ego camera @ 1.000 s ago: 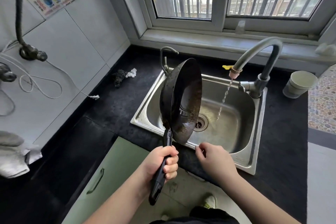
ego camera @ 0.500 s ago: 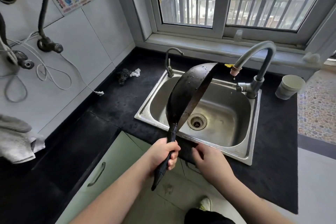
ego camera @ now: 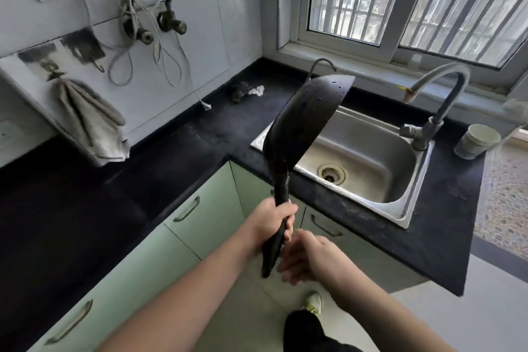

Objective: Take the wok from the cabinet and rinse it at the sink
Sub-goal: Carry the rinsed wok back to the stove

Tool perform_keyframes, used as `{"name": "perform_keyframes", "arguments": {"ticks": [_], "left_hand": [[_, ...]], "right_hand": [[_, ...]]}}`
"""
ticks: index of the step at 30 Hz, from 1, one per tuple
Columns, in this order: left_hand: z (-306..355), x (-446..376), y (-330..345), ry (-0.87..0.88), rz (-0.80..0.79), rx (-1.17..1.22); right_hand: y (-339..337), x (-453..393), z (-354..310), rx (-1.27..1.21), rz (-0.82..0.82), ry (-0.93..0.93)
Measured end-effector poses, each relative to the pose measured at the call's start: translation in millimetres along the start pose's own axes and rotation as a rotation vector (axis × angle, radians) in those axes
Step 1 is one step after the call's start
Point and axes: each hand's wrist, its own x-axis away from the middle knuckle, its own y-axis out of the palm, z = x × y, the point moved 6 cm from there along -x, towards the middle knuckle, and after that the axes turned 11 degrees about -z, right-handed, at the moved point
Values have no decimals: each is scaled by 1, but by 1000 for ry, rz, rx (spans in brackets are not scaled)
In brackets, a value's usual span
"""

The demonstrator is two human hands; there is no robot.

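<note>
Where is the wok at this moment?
In the head view the wok is held up, tilted, over the sink's left edge, its handle gripped by the left hand; the faucet stands to its right.

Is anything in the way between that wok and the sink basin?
Nothing visible. The left hand grips the wok by its handle, tilted above the sink's near-left rim; the basin beside it looks bare.

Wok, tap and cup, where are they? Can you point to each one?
wok [ego camera: 303, 123], head view, on its dark wet underside.
tap [ego camera: 454, 94], head view, on the curved grey spout.
cup [ego camera: 474, 143], head view, on its side wall.
</note>
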Motion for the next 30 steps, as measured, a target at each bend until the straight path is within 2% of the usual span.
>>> {"name": "perform_keyframes", "arguments": {"ticks": [4,7,15,20,22,26,30], "left_hand": [[-8,36,-9,90,62,85],[-6,60,-16,135,134,235],[22,116,-32,356,336,279],[32,148,-23,425,402,323],[31,159,-21,435,426,350],[10,180,-14,403,501,537],[-17,209,-8,369,592,683]], "right_hand": [[41,14,10,-8,-91,26],[66,14,17,-41,-161,3],[109,18,5,-403,-511,-61],[120,30,-12,-210,-590,-199],[122,36,-18,-63,-598,-237],[125,44,-11,242,-579,-229],[142,56,3,370,-693,-241]]}}
